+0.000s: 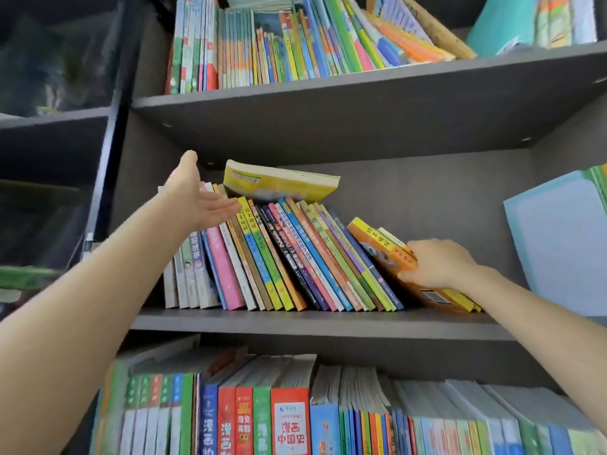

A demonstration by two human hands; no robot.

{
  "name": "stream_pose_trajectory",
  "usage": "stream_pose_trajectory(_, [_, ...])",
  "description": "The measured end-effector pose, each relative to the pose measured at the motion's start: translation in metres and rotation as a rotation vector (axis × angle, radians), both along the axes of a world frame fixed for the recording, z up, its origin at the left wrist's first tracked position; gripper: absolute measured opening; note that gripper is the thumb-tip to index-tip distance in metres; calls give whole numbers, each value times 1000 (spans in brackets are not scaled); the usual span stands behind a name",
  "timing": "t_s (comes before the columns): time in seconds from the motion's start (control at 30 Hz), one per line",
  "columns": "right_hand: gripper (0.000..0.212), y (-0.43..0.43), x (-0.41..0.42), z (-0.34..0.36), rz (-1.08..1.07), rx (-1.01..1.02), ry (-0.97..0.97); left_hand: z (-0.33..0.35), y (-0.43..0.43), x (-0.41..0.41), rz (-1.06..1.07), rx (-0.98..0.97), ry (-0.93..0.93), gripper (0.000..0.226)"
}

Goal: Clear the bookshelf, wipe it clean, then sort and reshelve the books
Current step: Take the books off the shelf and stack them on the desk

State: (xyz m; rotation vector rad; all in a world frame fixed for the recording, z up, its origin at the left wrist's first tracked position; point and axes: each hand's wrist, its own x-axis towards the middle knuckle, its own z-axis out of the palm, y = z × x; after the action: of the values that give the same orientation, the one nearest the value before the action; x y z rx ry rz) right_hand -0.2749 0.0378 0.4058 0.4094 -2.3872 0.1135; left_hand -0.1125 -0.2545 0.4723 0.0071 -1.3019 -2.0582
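A dark grey bookshelf (315, 323) fills the view. On its middle shelf a row of thin colourful books (295, 257) leans to the left. A yellow book (279, 183) lies flat on top of the row's left end. My left hand (200, 198) is stretched out, palm up and fingers straight, touching the tops of the leftmost books just below the yellow book. My right hand (440, 264) grips the orange books (387, 247) at the right end of the row, fingers curled over their edge.
The top shelf holds a packed row of books (295, 44) leaning left. The bottom shelf (295, 418) is full of upright books. A light blue book or folder (558, 244) stands at the middle shelf's right. A dark cabinet (49, 159) stands to the left.
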Motion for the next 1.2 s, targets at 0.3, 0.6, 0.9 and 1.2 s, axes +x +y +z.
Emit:
stream_pose_trajectory(0.3, [28,4,-16,-12,64,-143,339,24,11,-27,-144,37,-96,30])
stream_pose_trajectory(0.6, [54,-37,-27,7,253,-467,185,23,55,-40,-3,-179,198,14])
stream_pose_trajectory(0.9, [102,-48,-29,2,389,-255,-146,13,57,-17,292,-351,271,18])
stream_pose_trajectory(1.2, [88,-32,-30,2,421,-292,-82,-10,63,-14,353,-428,262,17])
